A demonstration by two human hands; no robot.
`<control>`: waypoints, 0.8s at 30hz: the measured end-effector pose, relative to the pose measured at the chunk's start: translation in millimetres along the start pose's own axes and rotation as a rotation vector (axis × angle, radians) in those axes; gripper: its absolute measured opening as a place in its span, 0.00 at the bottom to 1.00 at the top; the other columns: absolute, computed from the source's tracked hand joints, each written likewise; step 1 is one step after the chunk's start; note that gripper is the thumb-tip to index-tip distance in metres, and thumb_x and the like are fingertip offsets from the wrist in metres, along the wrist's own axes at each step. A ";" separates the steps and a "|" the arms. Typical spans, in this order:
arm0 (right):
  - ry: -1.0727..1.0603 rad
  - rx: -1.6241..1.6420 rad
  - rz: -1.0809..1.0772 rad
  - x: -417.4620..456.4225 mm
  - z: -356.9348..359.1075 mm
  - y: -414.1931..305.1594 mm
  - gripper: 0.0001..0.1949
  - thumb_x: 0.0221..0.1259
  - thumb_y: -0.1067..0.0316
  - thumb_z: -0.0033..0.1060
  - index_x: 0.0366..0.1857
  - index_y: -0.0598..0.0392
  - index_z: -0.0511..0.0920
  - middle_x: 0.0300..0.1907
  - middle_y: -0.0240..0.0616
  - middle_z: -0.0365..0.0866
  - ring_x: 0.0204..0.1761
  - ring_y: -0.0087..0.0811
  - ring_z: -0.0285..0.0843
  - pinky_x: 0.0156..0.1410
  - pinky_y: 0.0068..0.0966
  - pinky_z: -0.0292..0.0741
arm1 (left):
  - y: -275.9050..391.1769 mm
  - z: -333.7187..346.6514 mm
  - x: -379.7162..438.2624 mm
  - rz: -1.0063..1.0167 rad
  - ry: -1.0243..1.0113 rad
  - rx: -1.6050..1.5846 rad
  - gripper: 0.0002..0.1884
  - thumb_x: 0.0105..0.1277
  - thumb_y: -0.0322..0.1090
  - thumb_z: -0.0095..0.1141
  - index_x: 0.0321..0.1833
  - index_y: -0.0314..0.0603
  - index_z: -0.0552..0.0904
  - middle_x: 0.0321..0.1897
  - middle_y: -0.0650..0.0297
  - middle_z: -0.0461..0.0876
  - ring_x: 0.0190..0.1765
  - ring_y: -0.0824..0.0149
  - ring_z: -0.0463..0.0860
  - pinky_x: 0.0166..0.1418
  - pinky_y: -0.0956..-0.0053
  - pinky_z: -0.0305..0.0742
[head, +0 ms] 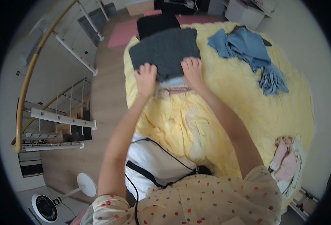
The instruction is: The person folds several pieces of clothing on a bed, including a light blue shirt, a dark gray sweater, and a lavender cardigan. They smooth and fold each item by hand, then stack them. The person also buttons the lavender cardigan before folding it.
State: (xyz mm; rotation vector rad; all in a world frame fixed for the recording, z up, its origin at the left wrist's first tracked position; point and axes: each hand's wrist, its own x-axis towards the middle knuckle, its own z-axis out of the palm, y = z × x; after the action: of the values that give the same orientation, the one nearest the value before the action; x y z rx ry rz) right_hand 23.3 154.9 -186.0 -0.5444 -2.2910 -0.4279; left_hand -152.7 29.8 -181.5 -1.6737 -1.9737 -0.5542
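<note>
A dark grey folded garment (165,52) lies before me on top of other folded cloth, near the far left part of the bed. With curled fingers my left hand (147,78) grips its near left corner. My right hand (193,71) has hold of the near right corner. Light blue fabric (172,82) shows beneath the near edge, between my wrists. Just in front of that is a patch of reddish-brown trim (179,90). Beyond the grey garment sits a black item (157,24), partly covered by it.
The bed has a yellow quilt (230,92). Blue denim clothing (247,47) lies at far right, pink and pale clothes (286,163) at near right. A white pillow (157,157) with black cords is near my body. Left are a stair railing (26,84) and a white fan (46,206).
</note>
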 end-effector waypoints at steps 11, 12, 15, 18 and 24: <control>-0.016 0.560 0.303 -48.7 -43.7 3.3 0.27 0.45 0.71 0.63 0.53 0.57 0.67 0.57 0.44 0.65 0.65 0.48 0.56 0.70 0.41 0.54 | 7.8 -48.3 0.0 0.033 -0.111 -0.057 0.33 0.44 0.50 0.68 0.47 0.36 0.71 0.48 0.55 0.68 0.53 0.55 0.69 0.55 0.55 0.62; -0.005 0.512 0.488 -71.0 -49.7 -2.8 0.27 0.44 0.70 0.64 0.53 0.57 0.68 0.58 0.44 0.65 0.65 0.48 0.56 0.70 0.41 0.54 | 10.4 -56.0 -0.3 0.013 -0.169 -0.045 0.35 0.50 0.57 0.64 0.50 0.34 0.71 0.50 0.55 0.69 0.55 0.54 0.69 0.58 0.50 0.60; -0.540 0.290 0.777 -151.0 -62.9 -44.1 0.28 0.46 0.62 0.65 0.54 0.54 0.70 0.59 0.44 0.65 0.65 0.47 0.56 0.67 0.40 0.56 | 20.8 -69.9 3.3 -0.053 -0.237 0.013 0.34 0.55 0.60 0.58 0.50 0.34 0.71 0.50 0.55 0.69 0.54 0.54 0.69 0.58 0.45 0.58; -0.537 0.346 0.497 -211.5 -71.4 -61.4 0.21 0.51 0.57 0.57 0.49 0.52 0.76 0.49 0.44 0.75 0.55 0.43 0.69 0.61 0.41 0.60 | 36.0 -69.1 12.5 -0.015 -0.109 0.006 0.38 0.58 0.61 0.55 0.62 0.36 0.66 0.62 0.53 0.64 0.66 0.52 0.62 0.64 0.38 0.52; -1.072 0.525 0.523 -246.4 -160.1 -55.7 0.16 0.54 0.58 0.49 0.41 0.56 0.79 0.24 0.50 0.78 0.31 0.48 0.78 0.41 0.42 0.72 | 49.6 -48.5 29.0 0.110 -0.095 -0.096 0.45 0.55 0.56 0.60 0.74 0.59 0.53 0.73 0.54 0.50 0.73 0.48 0.52 0.63 0.28 0.48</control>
State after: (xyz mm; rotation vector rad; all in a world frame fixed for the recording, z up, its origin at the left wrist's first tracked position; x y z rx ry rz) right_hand 246.9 -28.0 -263.3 -1.2400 -2.8783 0.9167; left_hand -102.5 32.0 -125.6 -1.8872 -1.9331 -0.5462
